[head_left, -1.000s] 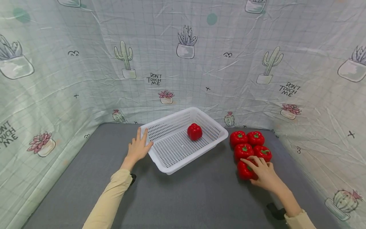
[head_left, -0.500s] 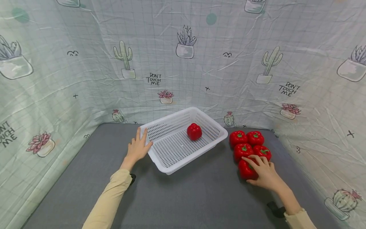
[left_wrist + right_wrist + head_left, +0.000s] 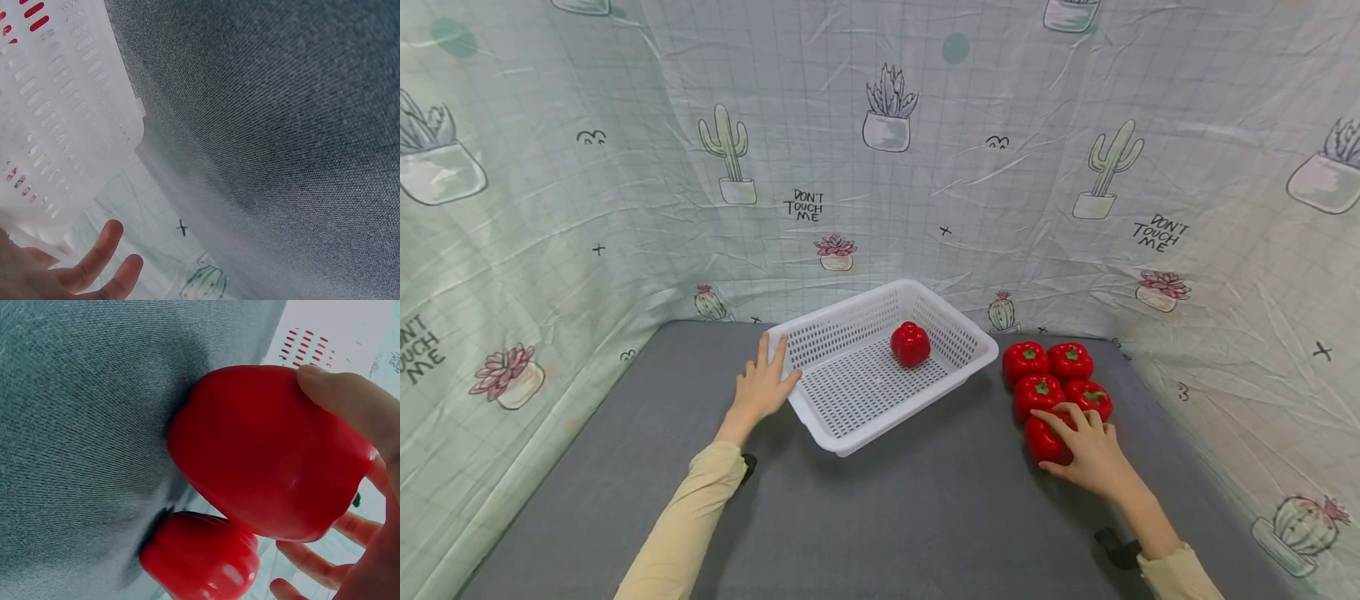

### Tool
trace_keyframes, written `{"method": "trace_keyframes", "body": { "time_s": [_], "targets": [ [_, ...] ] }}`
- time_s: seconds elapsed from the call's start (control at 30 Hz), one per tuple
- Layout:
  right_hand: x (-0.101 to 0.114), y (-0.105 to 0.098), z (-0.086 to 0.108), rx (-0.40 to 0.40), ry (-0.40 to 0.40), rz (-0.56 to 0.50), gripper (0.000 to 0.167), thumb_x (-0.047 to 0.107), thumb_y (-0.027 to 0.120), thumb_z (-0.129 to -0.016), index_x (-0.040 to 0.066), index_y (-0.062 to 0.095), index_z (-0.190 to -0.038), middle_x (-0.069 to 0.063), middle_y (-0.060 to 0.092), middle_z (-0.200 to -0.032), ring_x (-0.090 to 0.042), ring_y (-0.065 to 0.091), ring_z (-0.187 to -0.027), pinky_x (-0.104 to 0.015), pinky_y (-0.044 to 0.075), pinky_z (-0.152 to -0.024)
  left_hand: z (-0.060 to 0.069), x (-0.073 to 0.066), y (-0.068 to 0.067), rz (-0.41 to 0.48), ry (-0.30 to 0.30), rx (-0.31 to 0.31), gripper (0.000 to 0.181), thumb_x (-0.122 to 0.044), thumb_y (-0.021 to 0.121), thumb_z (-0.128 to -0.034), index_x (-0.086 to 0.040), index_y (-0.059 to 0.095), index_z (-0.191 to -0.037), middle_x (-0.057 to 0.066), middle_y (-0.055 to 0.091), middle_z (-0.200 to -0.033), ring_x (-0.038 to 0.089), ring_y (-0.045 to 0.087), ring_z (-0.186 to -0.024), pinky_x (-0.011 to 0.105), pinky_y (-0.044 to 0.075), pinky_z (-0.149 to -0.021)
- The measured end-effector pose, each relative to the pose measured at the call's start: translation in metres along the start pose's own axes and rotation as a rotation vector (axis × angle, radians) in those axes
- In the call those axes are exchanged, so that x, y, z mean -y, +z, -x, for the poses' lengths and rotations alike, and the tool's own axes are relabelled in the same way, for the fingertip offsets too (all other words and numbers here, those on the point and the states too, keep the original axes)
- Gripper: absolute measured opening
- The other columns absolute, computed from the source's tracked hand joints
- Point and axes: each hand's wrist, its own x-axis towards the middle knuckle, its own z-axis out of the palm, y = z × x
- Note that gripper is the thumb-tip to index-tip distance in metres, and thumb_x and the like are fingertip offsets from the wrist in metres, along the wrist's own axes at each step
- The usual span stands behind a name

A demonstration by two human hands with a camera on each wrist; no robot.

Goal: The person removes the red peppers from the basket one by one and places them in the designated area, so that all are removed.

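Observation:
My left hand (image 3: 758, 390) rests on the left end of a white perforated plastic basket (image 3: 865, 392), fingers spread and fairly straight at the rim. In the left wrist view, its fingers (image 3: 103, 250) stand beside the basket wall (image 3: 75, 125). One red bell pepper (image 3: 910, 344) lies inside the basket. On the right, my right hand (image 3: 1093, 454) grips the nearest red bell pepper (image 3: 269, 456), thumb on one side and fingers around the top. In the right wrist view, another pepper (image 3: 203, 556) sits just beyond it. The held pepper's stem is mostly hidden by the hand.
Several more red bell peppers (image 3: 1039, 397) stand close together behind the held one, right of the basket. A grey cloth (image 3: 910, 517) covers the table. Behind and at both sides hangs a curtain (image 3: 970, 200) printed with cacti.
The right hand's thumb has come further round the near side of the pepper, which has turned and shifted slightly. The left hand and basket stay in place.

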Motion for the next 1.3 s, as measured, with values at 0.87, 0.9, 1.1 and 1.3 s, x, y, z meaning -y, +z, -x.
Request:
{"method": "trace_keyframes", "body": {
  "time_s": [0.87,0.9,1.1,1.3],
  "targets": [
    [0.002,-0.007,0.001,0.012,0.001,-0.005,0.076,0.035,0.082,-0.055,0.022,0.048,-0.122,-0.011,0.045,-0.110,-0.036,0.043,-0.092,-0.050,0.036,-0.065,-0.001,-0.001,-0.001,0.016,0.005,-0.003,0.069,-0.041,0.039,-0.0896,-0.010,0.010,-0.144,0.021,-0.002,-0.149,0.056,0.035,-0.113,0.068,0.029,-0.085],
    [0.002,-0.008,0.001,0.008,0.000,-0.009,0.076,0.035,0.082,-0.055,0.023,0.048,-0.122,-0.011,0.045,-0.110,-0.036,0.042,-0.092,-0.050,0.036,-0.065,-0.001,-0.001,-0.001,0.018,0.006,-0.003,0.069,-0.040,0.040,-0.0895,-0.010,0.010,-0.144,0.021,-0.002,-0.149,0.056,0.035,-0.113,0.068,0.029,-0.085],
    [0.006,-0.015,-0.006,-0.032,-0.008,-0.013,0.074,0.038,0.080,-0.057,0.021,0.048,-0.123,-0.010,0.046,-0.112,-0.033,0.041,-0.096,-0.053,0.036,-0.071,0.000,0.000,0.000,0.008,0.006,-0.003,0.069,-0.041,0.039,-0.0898,-0.010,0.011,-0.144,0.021,-0.001,-0.149,0.055,0.036,-0.112,0.068,0.029,-0.085],
    [0.020,-0.035,-0.024,-0.099,-0.061,-0.030,0.068,0.036,0.077,-0.063,0.018,0.049,-0.122,-0.011,0.046,-0.115,-0.034,0.040,-0.102,-0.055,0.033,-0.077,0.000,0.000,0.000,0.010,0.004,0.000,0.069,-0.042,0.038,-0.0897,-0.010,0.011,-0.144,0.021,-0.001,-0.149,0.055,0.035,-0.113,0.068,0.029,-0.085]
  ]
}}
